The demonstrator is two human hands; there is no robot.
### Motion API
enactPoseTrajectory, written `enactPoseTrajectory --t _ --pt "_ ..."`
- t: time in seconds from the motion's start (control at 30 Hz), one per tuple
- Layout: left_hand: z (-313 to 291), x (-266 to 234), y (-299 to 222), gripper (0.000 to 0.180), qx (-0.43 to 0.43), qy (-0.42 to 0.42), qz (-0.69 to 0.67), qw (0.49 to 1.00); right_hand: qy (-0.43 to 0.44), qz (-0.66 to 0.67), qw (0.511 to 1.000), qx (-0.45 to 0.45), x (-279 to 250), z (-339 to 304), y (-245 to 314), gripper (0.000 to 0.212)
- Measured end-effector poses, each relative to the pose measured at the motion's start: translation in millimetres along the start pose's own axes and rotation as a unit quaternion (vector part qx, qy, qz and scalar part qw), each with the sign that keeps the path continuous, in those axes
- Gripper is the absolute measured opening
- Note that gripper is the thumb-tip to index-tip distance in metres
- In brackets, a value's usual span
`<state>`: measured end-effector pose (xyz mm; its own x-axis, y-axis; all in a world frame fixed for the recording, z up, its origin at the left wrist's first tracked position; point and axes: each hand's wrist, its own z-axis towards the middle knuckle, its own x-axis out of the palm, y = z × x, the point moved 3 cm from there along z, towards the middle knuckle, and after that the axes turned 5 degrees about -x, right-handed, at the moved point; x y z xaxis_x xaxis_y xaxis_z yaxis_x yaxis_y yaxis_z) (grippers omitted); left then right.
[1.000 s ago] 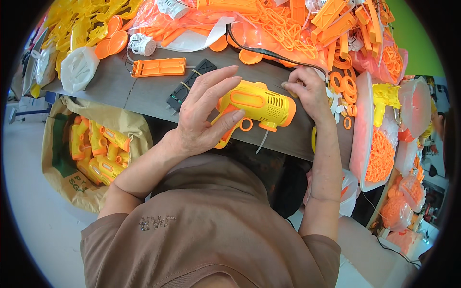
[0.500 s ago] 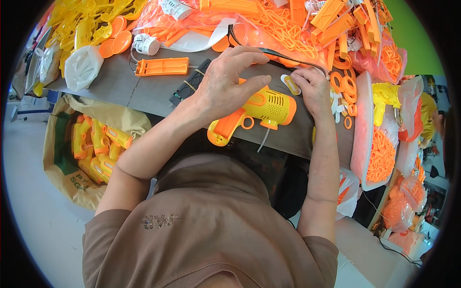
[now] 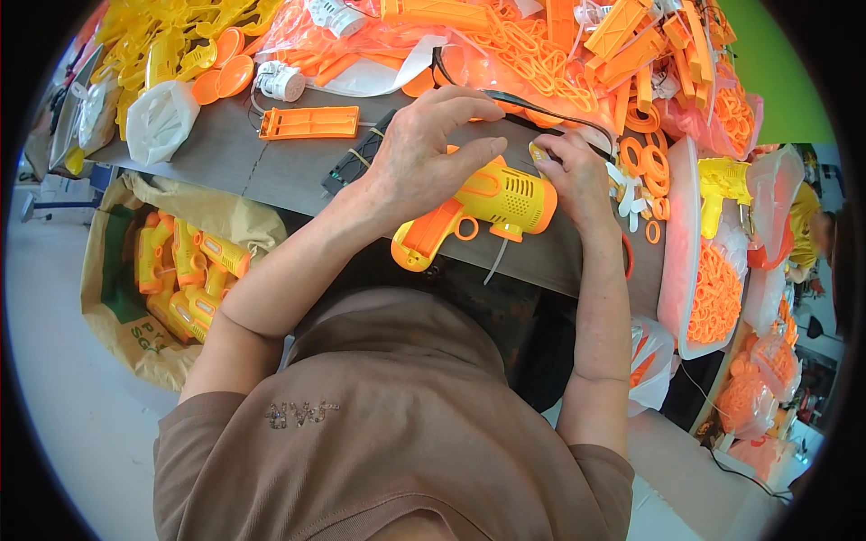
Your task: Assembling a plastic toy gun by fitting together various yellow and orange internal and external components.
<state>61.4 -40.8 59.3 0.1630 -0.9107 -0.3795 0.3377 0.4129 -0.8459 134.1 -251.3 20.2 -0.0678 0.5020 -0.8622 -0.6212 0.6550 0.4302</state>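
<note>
A yellow and orange toy gun (image 3: 505, 200) lies on the dark grey bench, with a pale strip poking out below its barrel. My left hand (image 3: 428, 153) is over the back of the toy gun, thumb and fingers apart, with nothing visible between them; its palm side is hidden. Just beyond the barrel's end, my right hand (image 3: 582, 180) pinches a small yellow and white oval piece (image 3: 538, 153) between thumb and fingers. The fingers partly cover this piece. A black cable (image 3: 541, 105) runs behind both hands.
An orange battery-box-like part (image 3: 309, 123) and a black block (image 3: 356, 158) lie left of my left hand. Orange rings (image 3: 657, 167) and white pieces (image 3: 629, 194) lie to the right, beside a white tray (image 3: 678, 270). A paper bag (image 3: 108, 298) holds several toy guns.
My right hand has shifted slightly left and down, and the oval piece is now tilted up in its fingers, more covered than before. My left hand and the toy gun stay nearly still.
</note>
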Motion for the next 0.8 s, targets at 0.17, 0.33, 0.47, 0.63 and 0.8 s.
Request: enactPoseTrajectory --t 0.17,0.33,0.47,0.63,0.8 --pt "-6.7 -0.8 7.3 0.028 -0.012 -0.005 -0.011 1.0 -0.014 0.028 0.999 0.004 3.1 1.8 -0.9 0.022" --pt "-6.3 -1.9 6.8 0.028 -0.009 -0.007 -0.01 1.0 -0.013 0.091 0.994 0.06 2.0 3.0 -6.3 0.017" --pt "-2.3 -1.4 4.3 0.027 -0.022 0.001 -0.023 1.0 -0.068 0.267 0.956 0.103 -1.1 -1.1 -22.0 0.011" --pt "8.1 4.7 4.2 0.029 -0.047 0.034 -0.031 0.998 -0.131 0.365 0.907 0.162 -31.7 1.0 1.7 0.011" --pt "20.0 23.6 -0.4 0.03 -0.14 0.108 -0.137 0.975 -0.188 0.512 0.824 0.153 -37.8 6.5 36.3 0.009"
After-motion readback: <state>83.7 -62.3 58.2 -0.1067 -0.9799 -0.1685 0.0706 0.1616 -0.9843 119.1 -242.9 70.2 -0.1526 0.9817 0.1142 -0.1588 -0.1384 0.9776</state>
